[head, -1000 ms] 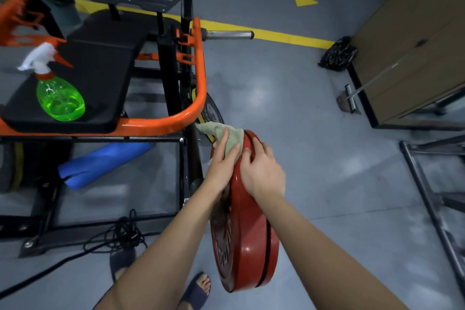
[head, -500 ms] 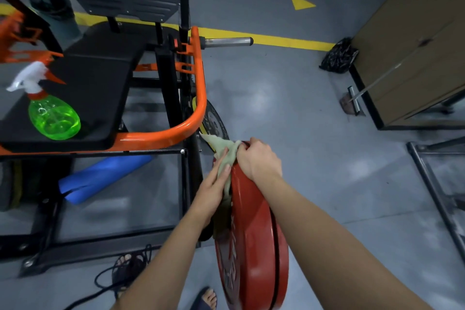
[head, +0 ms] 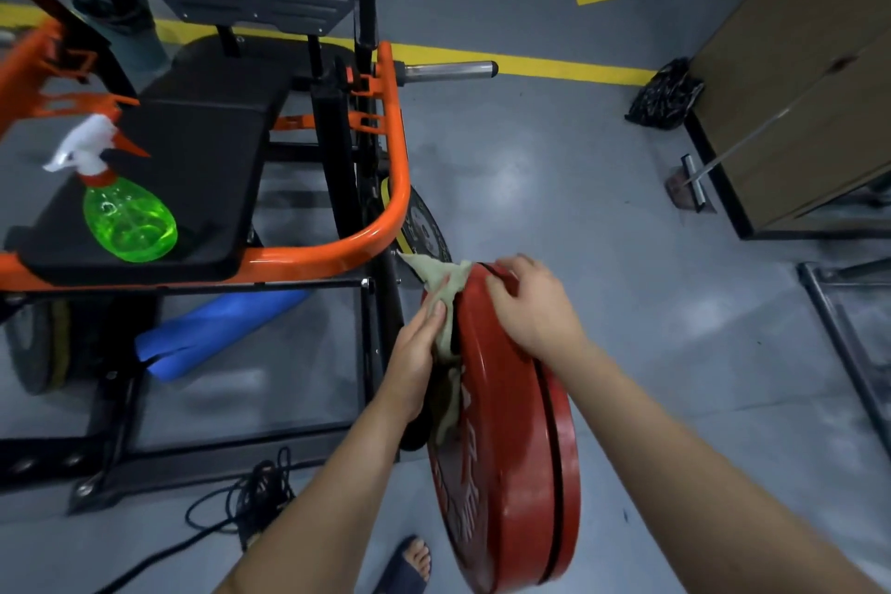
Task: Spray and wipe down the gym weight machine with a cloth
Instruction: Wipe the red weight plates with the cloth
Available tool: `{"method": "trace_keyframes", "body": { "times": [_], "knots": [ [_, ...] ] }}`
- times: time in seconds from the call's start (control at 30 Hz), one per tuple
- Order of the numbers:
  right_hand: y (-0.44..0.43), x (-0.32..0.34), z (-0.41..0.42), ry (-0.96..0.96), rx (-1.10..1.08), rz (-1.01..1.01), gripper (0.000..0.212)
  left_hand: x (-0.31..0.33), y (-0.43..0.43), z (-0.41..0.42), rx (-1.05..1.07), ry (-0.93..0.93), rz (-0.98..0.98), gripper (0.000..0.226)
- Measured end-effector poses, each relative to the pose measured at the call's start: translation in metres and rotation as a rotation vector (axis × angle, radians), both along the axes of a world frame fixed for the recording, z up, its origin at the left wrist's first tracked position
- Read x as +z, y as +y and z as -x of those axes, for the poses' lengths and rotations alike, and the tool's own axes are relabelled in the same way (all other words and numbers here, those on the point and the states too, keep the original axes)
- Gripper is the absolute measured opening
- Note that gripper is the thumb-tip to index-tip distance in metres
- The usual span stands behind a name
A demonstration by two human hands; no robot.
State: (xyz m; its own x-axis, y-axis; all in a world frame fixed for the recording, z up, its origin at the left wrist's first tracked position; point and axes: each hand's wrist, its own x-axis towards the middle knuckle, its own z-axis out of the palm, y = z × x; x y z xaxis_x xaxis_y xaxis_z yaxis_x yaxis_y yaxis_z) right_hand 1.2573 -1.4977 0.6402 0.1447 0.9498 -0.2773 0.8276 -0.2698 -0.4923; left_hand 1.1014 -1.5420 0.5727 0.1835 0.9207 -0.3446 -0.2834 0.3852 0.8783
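Note:
A red weight plate [head: 516, 439] stands on edge on the floor beside the orange and black weight machine [head: 385, 188]. My left hand [head: 419, 352] presses a pale green cloth [head: 446, 285] flat against the plate's left face, fingers straight. My right hand [head: 535, 299] grips the plate's top rim and steadies it. A green spray bottle [head: 128, 217] with a white and orange trigger lies on the machine's black seat pad [head: 193, 150].
A blue foam roll [head: 217, 328] lies under the machine frame, with a black cable [head: 250, 497] coiled on the floor nearby. A steel sleeve bar [head: 451, 69] juts right. Another black and yellow plate [head: 424, 227] leans behind. A wooden cabinet [head: 810, 77] stands right.
My left hand has slid with the cloth from the plate's top rim down onto its left face. My right hand stays on the top rim.

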Motion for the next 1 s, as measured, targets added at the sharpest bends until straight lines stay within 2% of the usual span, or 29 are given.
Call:
{"method": "trace_keyframes", "body": {
  "times": [0.17, 0.23, 0.37, 0.47, 0.53, 0.63, 0.67, 0.73, 0.77, 0.83, 0.87, 0.93, 1.0],
  "knots": [
    [-0.095, 0.0, 0.011, -0.153, 0.007, -0.091, 0.057, 0.004, 0.002, 0.0, -0.065, -0.039, 0.017, 0.047],
    [-0.1, 0.001, 0.015, -0.199, -0.042, -0.16, 0.057, -0.001, 0.008, -0.002, -0.059, -0.057, 0.007, 0.049],
    [-0.105, 0.006, 0.017, -0.208, -0.057, -0.143, 0.056, 0.008, 0.0, -0.004, -0.082, -0.042, 0.035, 0.05],
    [-0.104, 0.009, 0.018, -0.188, -0.061, -0.145, 0.055, 0.022, -0.03, -0.008, -0.129, -0.134, 0.043, 0.047],
    [-0.1, 0.007, 0.018, -0.194, -0.054, -0.15, 0.055, 0.022, -0.063, -0.011, -0.108, -0.11, -0.001, 0.048],
    [-0.092, 0.005, 0.018, -0.212, -0.051, -0.139, 0.054, 0.009, -0.118, -0.019, -0.08, -0.011, -0.098, 0.068],
    [-0.09, 0.005, 0.018, -0.215, -0.057, -0.134, 0.054, 0.009, -0.124, -0.026, -0.081, -0.032, -0.058, 0.074],
    [-0.086, 0.007, 0.019, -0.212, -0.064, -0.137, 0.054, 0.01, -0.107, -0.036, -0.031, -0.047, 0.004, 0.082],
    [-0.085, 0.007, 0.019, -0.208, -0.06, -0.142, 0.053, 0.009, -0.088, -0.038, 0.006, -0.037, -0.031, 0.082],
    [-0.084, 0.007, 0.019, -0.205, -0.062, -0.15, 0.053, 0.012, -0.036, -0.041, 0.072, 0.0, -0.079, 0.077],
    [-0.082, 0.007, 0.019, -0.211, -0.073, -0.147, 0.053, 0.012, -0.005, -0.039, 0.077, 0.058, -0.04, 0.073],
    [-0.082, 0.008, 0.021, -0.213, -0.088, -0.136, 0.054, 0.005, 0.037, -0.03, -0.005, 0.084, 0.034, 0.069],
    [-0.083, 0.006, 0.021, -0.209, -0.071, -0.146, 0.054, 0.0, 0.048, -0.024, -0.061, -0.036, 0.132, 0.071]
  ]
}}
